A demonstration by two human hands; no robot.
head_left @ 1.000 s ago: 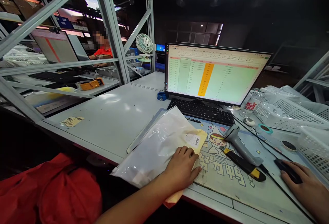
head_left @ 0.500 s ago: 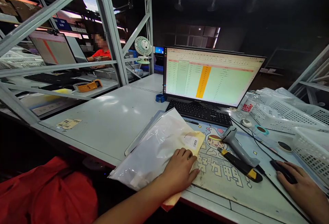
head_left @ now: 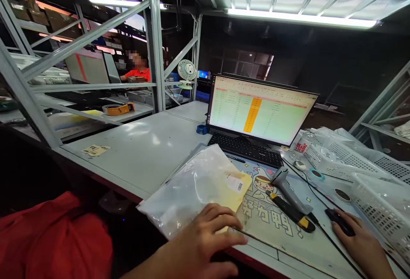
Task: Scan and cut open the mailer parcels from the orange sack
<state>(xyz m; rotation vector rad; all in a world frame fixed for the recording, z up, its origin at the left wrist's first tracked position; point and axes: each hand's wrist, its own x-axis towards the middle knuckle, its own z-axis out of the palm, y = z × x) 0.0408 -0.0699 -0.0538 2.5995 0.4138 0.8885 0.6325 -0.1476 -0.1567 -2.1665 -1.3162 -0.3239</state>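
A clear plastic bag (head_left: 188, 189) with something pale and yellow inside lies at the table's front edge, partly on the printed desk mat (head_left: 256, 223). A white barcode label (head_left: 235, 183) shows near its right end. Over the bag's lower edge is my left hand (head_left: 209, 240), fingers apart, holding nothing; whether it touches the bag I cannot tell. On the right, my right hand (head_left: 360, 240) rests over a black computer mouse (head_left: 341, 222). Between the hands lie a grey barcode scanner (head_left: 290, 189) and a black-and-yellow utility knife (head_left: 290, 212).
Behind the mat stand a black keyboard (head_left: 245, 148) and a monitor (head_left: 261, 108) showing a spreadsheet. White perforated baskets (head_left: 381, 210) line the right side. A blue tape roll (head_left: 201, 129) sits left of the monitor. Beyond the metal frame (head_left: 155, 48) is a person in red (head_left: 139, 74).
My left hand has lifted off the bag toward me, its fingers spreading. The highlighted column on the monitor is gone. The view has tilted upward; my right hand stays on the mouse.
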